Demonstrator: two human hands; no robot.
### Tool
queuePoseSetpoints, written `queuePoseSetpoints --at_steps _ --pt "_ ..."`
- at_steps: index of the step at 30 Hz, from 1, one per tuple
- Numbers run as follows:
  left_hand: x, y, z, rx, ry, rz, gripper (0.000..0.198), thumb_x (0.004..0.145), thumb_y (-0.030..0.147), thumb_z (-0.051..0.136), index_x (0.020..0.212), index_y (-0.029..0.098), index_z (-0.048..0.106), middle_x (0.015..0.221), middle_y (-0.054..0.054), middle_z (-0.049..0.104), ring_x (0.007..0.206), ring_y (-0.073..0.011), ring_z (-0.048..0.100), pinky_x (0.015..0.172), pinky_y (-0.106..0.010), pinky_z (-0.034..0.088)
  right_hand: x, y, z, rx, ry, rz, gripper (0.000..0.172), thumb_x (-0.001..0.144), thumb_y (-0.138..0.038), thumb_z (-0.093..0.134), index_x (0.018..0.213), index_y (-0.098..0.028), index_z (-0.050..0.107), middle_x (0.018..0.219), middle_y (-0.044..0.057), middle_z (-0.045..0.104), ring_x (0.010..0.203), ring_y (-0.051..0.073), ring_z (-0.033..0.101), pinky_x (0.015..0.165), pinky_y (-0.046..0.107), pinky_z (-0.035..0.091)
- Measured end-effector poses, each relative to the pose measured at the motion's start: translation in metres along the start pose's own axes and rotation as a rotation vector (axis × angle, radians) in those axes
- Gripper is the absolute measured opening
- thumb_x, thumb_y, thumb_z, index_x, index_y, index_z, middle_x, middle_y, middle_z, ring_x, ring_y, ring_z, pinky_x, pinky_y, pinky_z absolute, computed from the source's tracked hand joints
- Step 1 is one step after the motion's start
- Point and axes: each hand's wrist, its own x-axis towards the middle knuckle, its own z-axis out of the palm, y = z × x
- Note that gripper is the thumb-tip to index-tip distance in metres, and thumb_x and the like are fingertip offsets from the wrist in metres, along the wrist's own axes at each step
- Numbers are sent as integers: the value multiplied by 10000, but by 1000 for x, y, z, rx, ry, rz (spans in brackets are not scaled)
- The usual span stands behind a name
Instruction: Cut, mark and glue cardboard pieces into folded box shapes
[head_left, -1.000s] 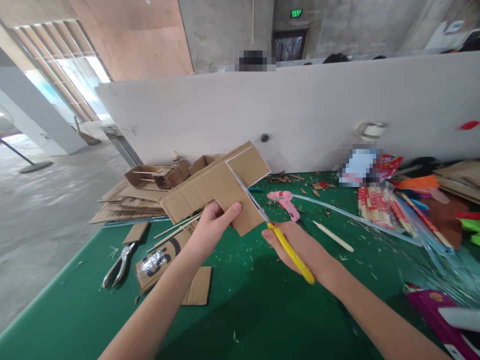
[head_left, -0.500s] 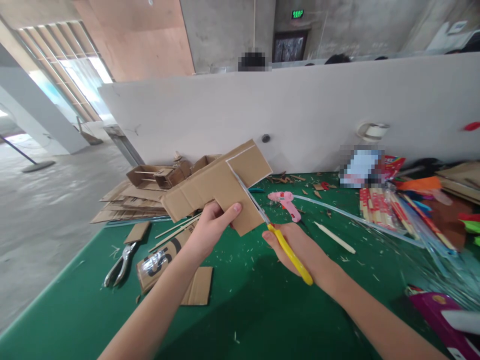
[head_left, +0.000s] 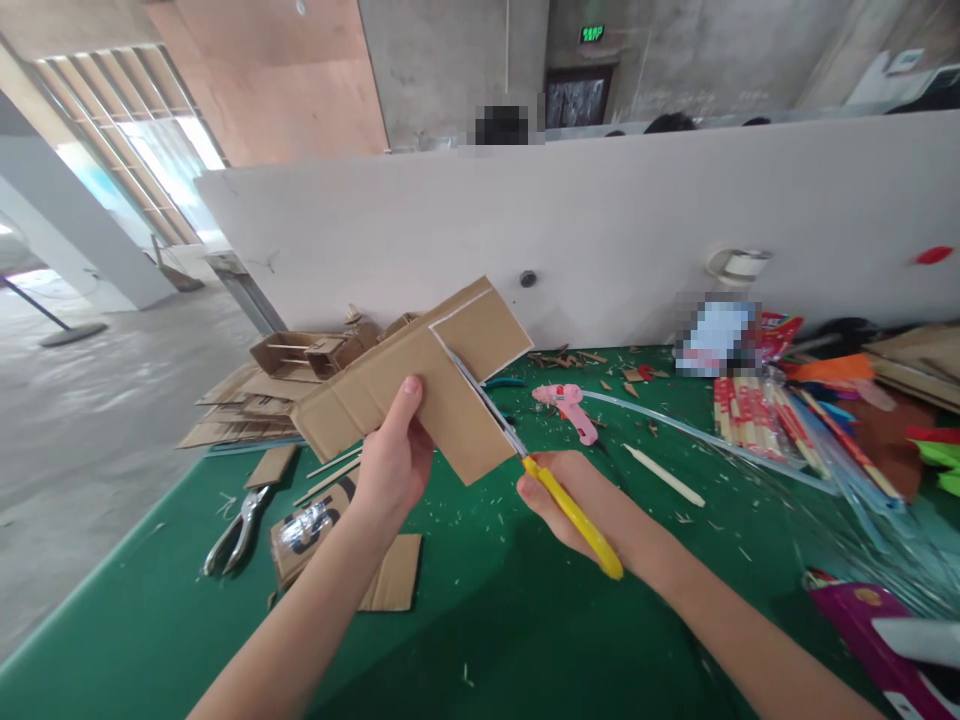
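A brown cardboard piece point(head_left: 457, 420), marked with pale lines, is held up over the green table. My left hand point(head_left: 397, 450) grips its lower edge, thumb on the front face and the other fingers behind. Yellow-handled scissors point(head_left: 574, 515) are in my right hand point(head_left: 577, 490), which is closed around the handles. The blades lie in a cut along the pale line, pointing up and left toward the line's corner. Part of the blades is hidden by the cardboard.
Behind the cardboard lies a pink glue gun point(head_left: 568, 408) with a clear glue stick. Pliers point(head_left: 241, 530) and cardboard scraps point(head_left: 394, 575) are at left, near a cardboard model point(head_left: 300, 355). Wooden sticks point(head_left: 739, 410) and a phone point(head_left: 716, 335) sit at right, before a white partition point(head_left: 420, 230).
The cardboard has shifted a little left and down. My left hand has moved left along its edge, with the thumb now pointing upward. The scissors have moved slightly left and down too.
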Motion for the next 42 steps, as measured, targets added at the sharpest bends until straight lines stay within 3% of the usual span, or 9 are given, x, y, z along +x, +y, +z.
queuePoseSetpoints --at_steps 4,8,12,20,30,35,38,42 --pt "-3 -2 0 -3 -28 -31 337 725 333 736 1013 178 657 1197 -73 658 1208 -260 542 949 -324 520 -3 0 -2 18 -5 -38 533 919 -624 304 609 -195 369 622 -14 416 539 105 381 512 260 270" --pt "-4 -5 -2 28 -65 -18 360 727 366 732 1028 183 655 1160 -75 676 1166 -257 576 951 -334 517 -4 -1 3 -1 47 26 535 924 -618 279 602 -199 360 613 -12 413 538 110 380 518 265 272" --pt "-5 -7 -1 48 -28 2 357 702 394 742 993 207 654 1110 -49 695 1111 -247 613 955 -344 517 -3 -4 12 -34 89 80 547 921 -620 274 583 -200 366 586 -3 428 530 116 396 516 266 266" --pt "-9 -3 3 5 37 -36 350 694 369 745 962 174 634 1076 -70 697 1164 -270 574 922 -332 533 -4 -8 20 -28 139 39 514 930 -584 285 584 -207 336 536 -19 393 483 100 351 485 246 243" --pt "-6 -4 -1 46 29 -5 369 681 372 756 969 174 637 1056 -76 708 1177 -268 567 942 -338 531 -3 -7 14 4 97 32 518 911 -592 357 575 -198 342 575 -16 382 517 106 355 494 255 232" --pt "-1 -3 -4 33 -13 -19 353 709 339 736 989 142 648 1018 -103 710 1172 -271 571 944 -344 529 -5 -11 12 119 34 11 539 929 -618 264 596 -198 328 586 -27 368 524 100 348 495 247 247" --pt "-1 -3 -3 5 20 -15 325 695 301 743 952 124 650 971 -105 715 1155 -268 581 943 -329 528 -5 -10 15 122 57 54 540 928 -620 264 604 -197 350 576 -24 399 521 102 376 493 245 251" --pt "-3 -1 1 -14 54 -20 300 690 285 738 927 128 643 923 -90 716 1144 -255 588 952 -314 518 -4 -10 19 73 106 57 566 908 -638 312 553 -197 301 522 -29 352 481 93 319 466 250 186"
